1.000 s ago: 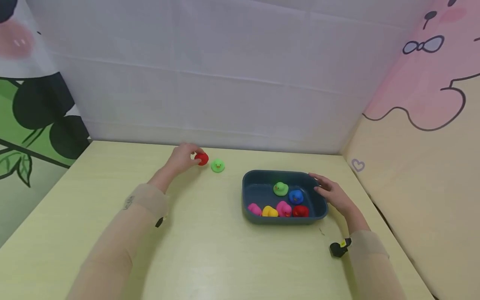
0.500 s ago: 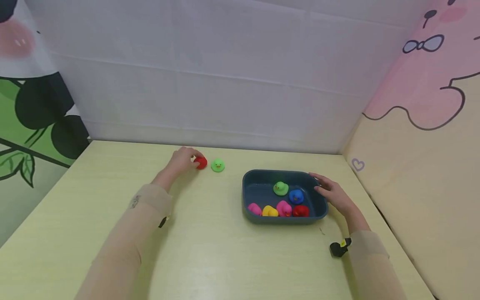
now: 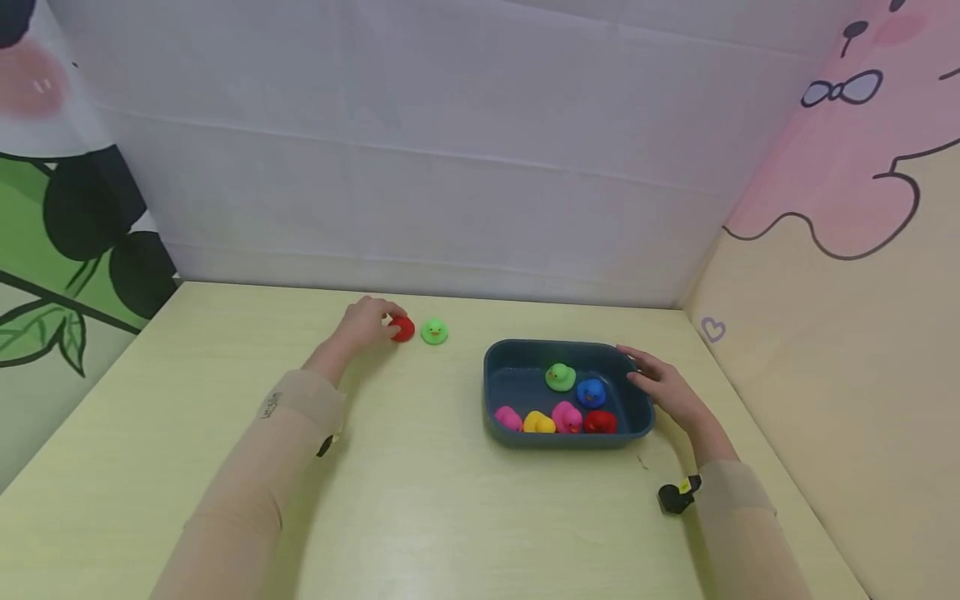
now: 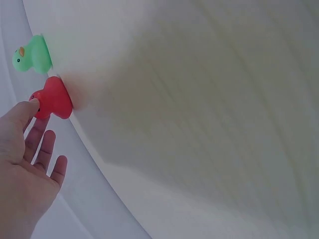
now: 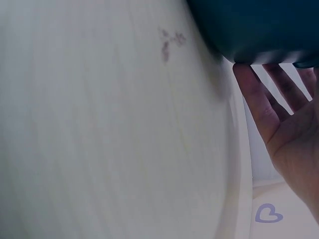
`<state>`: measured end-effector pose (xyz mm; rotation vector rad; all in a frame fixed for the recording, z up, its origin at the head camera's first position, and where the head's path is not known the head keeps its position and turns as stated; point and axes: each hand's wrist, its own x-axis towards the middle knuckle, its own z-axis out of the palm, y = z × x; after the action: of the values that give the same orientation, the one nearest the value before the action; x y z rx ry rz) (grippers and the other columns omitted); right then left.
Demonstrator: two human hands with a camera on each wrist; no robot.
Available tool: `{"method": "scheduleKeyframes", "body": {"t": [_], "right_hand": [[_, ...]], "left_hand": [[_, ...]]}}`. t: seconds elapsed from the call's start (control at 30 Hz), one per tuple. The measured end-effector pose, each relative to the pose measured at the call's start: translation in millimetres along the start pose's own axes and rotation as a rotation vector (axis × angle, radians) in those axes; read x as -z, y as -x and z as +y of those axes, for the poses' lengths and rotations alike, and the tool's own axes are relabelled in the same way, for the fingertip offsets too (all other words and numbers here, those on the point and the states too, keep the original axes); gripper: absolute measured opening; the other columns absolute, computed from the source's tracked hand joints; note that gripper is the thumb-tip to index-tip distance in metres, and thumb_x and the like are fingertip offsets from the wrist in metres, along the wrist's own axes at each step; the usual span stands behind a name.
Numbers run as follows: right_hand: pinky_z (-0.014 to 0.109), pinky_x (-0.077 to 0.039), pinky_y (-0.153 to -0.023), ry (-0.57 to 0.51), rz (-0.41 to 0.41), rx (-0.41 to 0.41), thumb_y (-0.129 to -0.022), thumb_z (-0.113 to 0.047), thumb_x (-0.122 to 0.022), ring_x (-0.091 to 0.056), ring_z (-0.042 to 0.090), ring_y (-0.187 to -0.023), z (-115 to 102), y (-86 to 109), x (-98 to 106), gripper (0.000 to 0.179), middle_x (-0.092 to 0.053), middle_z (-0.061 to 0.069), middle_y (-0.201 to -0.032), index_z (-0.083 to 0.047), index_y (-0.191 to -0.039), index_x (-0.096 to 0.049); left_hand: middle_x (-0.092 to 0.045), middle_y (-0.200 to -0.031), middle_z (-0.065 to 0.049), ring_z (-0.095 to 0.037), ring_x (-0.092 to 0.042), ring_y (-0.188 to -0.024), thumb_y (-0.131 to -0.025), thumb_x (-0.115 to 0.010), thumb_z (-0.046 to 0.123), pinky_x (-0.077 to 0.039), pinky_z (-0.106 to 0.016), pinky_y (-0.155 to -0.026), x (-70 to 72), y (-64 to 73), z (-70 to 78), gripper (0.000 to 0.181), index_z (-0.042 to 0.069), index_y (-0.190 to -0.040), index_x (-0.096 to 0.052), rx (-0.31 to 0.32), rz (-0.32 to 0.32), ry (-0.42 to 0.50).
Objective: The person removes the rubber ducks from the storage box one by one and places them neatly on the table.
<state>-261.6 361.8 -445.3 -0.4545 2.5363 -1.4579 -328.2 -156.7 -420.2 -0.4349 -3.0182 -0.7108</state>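
Centre-left, left hand point(image 3: 366, 323) pinches red duck point(image 3: 404, 329), apparently placing it; release seems due. Loose right hand point(image 3: 669, 393) touches box point(image 3: 570, 442).

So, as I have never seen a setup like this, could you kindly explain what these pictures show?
There is no machine here, only a person's left hand and right hand at a table. The wide view comes from a camera on the head, looking forward and down. The two closer views come from cameras on the wrists, one for each hand's work. The left hand pinches a red duck, and a green duck stands beside it on the table. The right hand touches one end of a tray. Inside the tray are another green duck, a blue duck, a yellow duck, another red duck and two pink ducks.
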Motion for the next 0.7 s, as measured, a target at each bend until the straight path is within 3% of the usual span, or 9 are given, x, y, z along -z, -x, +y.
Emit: {"method": "scheduleKeyframes", "body": {"t": [0.3,0.7], "right_hand": [[0.065,-0.035,-0.096,0.000,0.002,0.000,-0.099,-0.026,-0.049,-0.028,0.046,-0.136,-1,0.9,0,0.049,-0.026,0.016,-0.153,-0.022,-0.146,-0.036],[0.065,-0.034,-0.096,-0.010,-0.003,0.002,-0.099,-0.024,-0.049,-0.026,0.047,-0.136,1,-0.6,-1,0.050,-0.025,0.019,-0.153,-0.018,-0.146,-0.035]], "left_hand": [[-0.056,-0.126,-0.018,-0.039,-0.042,-0.118,-0.088,-0.060,0.014,-0.030,-0.058,-0.099,-2.3,1.9,1.7,0.035,0.006,-0.123,-0.061,-0.018,0.044,0.019],[-0.060,-0.121,-0.019,-0.041,-0.047,-0.117,-0.087,-0.063,0.017,-0.034,-0.061,-0.094,4.3,11.7,7.8,0.040,0.004,-0.124,-0.060,-0.032,0.107,0.034]]}}
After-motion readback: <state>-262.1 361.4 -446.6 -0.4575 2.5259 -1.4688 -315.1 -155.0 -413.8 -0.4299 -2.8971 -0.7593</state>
